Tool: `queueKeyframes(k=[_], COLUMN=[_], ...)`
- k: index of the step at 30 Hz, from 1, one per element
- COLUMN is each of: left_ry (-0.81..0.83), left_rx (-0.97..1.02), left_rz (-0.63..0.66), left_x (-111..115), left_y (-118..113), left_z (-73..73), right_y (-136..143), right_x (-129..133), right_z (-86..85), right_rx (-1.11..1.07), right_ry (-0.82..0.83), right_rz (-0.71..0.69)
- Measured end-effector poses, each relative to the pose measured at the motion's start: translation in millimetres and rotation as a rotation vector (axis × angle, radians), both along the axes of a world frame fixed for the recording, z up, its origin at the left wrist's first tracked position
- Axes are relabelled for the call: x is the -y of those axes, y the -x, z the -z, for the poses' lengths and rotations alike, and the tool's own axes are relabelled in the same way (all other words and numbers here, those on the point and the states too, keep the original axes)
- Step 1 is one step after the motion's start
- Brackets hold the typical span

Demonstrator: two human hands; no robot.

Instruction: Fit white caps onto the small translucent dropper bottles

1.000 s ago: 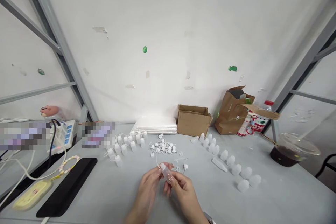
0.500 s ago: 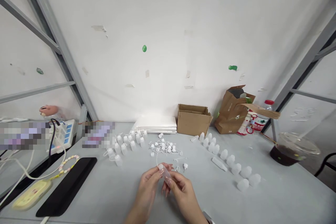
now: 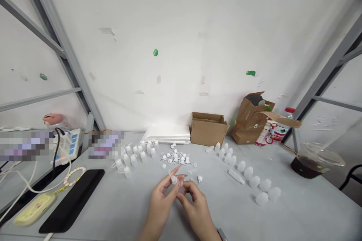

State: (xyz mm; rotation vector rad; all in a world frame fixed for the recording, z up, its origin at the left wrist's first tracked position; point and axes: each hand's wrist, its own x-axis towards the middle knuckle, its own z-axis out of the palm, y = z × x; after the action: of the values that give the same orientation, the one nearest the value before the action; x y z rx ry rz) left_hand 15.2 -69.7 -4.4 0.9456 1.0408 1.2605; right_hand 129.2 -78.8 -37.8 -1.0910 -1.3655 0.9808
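Near the front middle of the grey table, my left hand [image 3: 163,195] grips a small translucent bottle with a white cap [image 3: 174,180], its index finger raised. My right hand [image 3: 195,202] pinches at the bottle's side, its fingertips touching those of my left hand. Much of the bottle is hidden by fingers. Just beyond lies a pile of loose white caps [image 3: 177,157]. Capped bottles [image 3: 133,160] with thin straps stand to the left. On the right, uncapped translucent bottles [image 3: 249,172] stand in a slanting double row, with one bottle [image 3: 236,176] lying beside them.
A white stack [image 3: 168,135] and an open cardboard box [image 3: 209,130] sit against the wall. At right are a paper bag [image 3: 247,124] and a cup of dark drink [image 3: 308,165]. A black pad [image 3: 72,201], a yellow case [image 3: 35,209] and cables lie left.
Both hands have shifted around the bottle. My left index finger has lifted, and my right fingers have moved up toward the cap end, covering more of the bottle.
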Motion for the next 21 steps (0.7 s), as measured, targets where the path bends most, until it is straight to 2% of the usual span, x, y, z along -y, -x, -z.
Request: queueKeyframes(k=[4,8,10,16,21], left_ry=[-0.019,-0.006,0.006,-0.032,-0.014], left_rx=[0.079,0.065,0.048,-0.045,-0.027], left_rz=[0.075,0.188,0.168,0.029,0.12], left_x=[-1.8,-2.8,-2.4,-1.9,-0.5], left_y=[8.6,14.0,12.3,8.4,12.2], left_z=[-0.3,-5.2,-5.6,1.2,-2.3], right_y=[-1.6,-3.6,-3.6,-1.1,-1.3], right_x=[-0.8,-1.2,-1.6,-2.0,-0.4], right_z=[-6.2,-10.5,-9.3,3.2,-0.4], right_rx=[-0.158,-0.256,-0.293,-0.258,-0.144], right_ry=[0.091,0.126,0.139,0.118,0.104], right_rz=[-0.175,-0.299,-0.296,-0.09,-0.166])
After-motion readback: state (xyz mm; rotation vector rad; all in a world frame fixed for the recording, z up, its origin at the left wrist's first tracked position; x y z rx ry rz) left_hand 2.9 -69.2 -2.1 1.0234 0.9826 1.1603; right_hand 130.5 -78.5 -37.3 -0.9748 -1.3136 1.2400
